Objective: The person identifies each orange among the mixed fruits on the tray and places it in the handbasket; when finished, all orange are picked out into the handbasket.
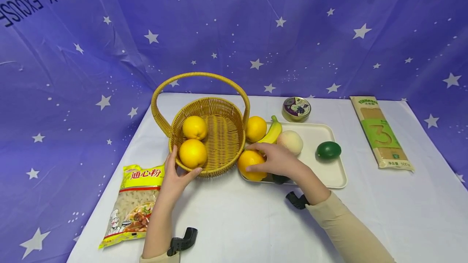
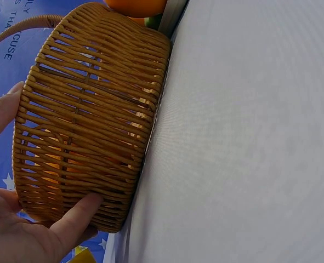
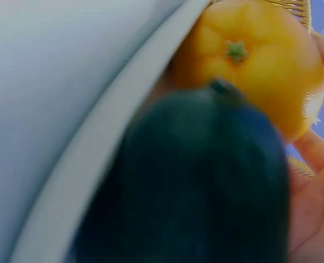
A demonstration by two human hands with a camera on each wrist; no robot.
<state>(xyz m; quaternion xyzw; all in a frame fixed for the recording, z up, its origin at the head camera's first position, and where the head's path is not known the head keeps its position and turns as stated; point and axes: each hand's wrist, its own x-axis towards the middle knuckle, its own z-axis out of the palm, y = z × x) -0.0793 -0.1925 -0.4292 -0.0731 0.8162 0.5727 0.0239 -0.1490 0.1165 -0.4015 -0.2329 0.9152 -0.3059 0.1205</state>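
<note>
My left hand (image 1: 174,180) grips the front left of a woven basket (image 1: 223,141) with a tall handle, thumb and fingers against its rim and wall. Inside, on the left, lie two oranges, a rear orange (image 1: 195,128) and a front orange (image 1: 192,154). My right hand (image 1: 279,159) holds another orange (image 1: 251,165), with its green star-shaped stem end showing in the right wrist view, at the left end of a white tray (image 1: 312,173). Close below that hand is a dark green fruit (image 3: 205,181), mostly hidden in the head view.
On or beside the tray are an orange (image 1: 256,128), a banana (image 1: 273,131), a peach (image 1: 290,142) and a green fruit (image 1: 328,150). Behind stands a round tin (image 1: 296,108). A noodle pack (image 1: 382,133) lies right, a pasta bag (image 1: 133,204) left.
</note>
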